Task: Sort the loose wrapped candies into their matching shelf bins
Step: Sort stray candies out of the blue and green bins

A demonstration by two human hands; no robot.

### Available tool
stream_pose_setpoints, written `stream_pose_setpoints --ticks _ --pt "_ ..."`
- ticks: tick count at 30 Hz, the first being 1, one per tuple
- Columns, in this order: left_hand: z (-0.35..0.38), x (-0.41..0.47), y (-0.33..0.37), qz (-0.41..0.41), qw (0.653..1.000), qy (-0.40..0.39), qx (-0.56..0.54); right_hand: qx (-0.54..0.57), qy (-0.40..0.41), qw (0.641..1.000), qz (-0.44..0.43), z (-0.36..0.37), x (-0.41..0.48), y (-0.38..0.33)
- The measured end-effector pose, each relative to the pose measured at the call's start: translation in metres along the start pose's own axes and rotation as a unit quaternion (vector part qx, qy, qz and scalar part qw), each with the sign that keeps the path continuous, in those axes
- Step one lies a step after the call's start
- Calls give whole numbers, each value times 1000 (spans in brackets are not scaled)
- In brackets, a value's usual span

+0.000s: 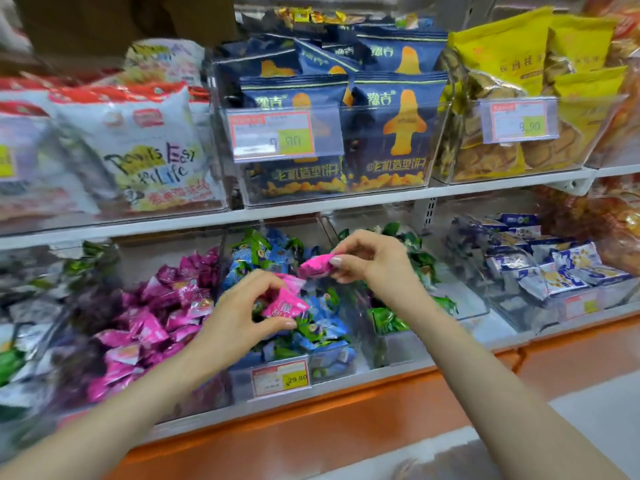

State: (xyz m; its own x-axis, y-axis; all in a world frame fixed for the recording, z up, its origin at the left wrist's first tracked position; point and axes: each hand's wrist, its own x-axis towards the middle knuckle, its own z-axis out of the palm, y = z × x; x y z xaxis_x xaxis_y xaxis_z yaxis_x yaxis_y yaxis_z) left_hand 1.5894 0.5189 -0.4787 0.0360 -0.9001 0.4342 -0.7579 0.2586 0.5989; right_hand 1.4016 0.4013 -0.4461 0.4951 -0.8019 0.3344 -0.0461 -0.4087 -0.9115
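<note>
My left hand (242,313) pinches a pink wrapped candy (285,303) just above the clear bin of mixed blue and green candies (322,327). A second pink candy (317,266) is held between thumb and fingers of my right hand (370,259), a little higher and to the right, over the same bin. The bin full of pink candies (152,323) stands directly to the left. Right of the mixed bin sits a bin with green candies (398,317).
The upper shelf carries bins of white snack bags (138,143), dark blue biscuit bags (346,126) and yellow bags (519,98). Blue-and-white packets (547,265) fill the lower right bin. A price tag (280,377) hangs on the mixed bin's front. An orange ledge (346,420) runs below.
</note>
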Motion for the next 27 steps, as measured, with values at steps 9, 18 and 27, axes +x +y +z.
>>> stream_pose_setpoints --ticks 9,18,27 --pt "-97 -16 -72 -239 948 175 115 -95 -114 987 -60 136 28 -15" --pt "-73 -2 -49 -161 970 129 130 -185 -55 979 -62 92 25 -5" --pt "34 77 21 54 994 -51 80 -172 92 981 13 -31 8 27"
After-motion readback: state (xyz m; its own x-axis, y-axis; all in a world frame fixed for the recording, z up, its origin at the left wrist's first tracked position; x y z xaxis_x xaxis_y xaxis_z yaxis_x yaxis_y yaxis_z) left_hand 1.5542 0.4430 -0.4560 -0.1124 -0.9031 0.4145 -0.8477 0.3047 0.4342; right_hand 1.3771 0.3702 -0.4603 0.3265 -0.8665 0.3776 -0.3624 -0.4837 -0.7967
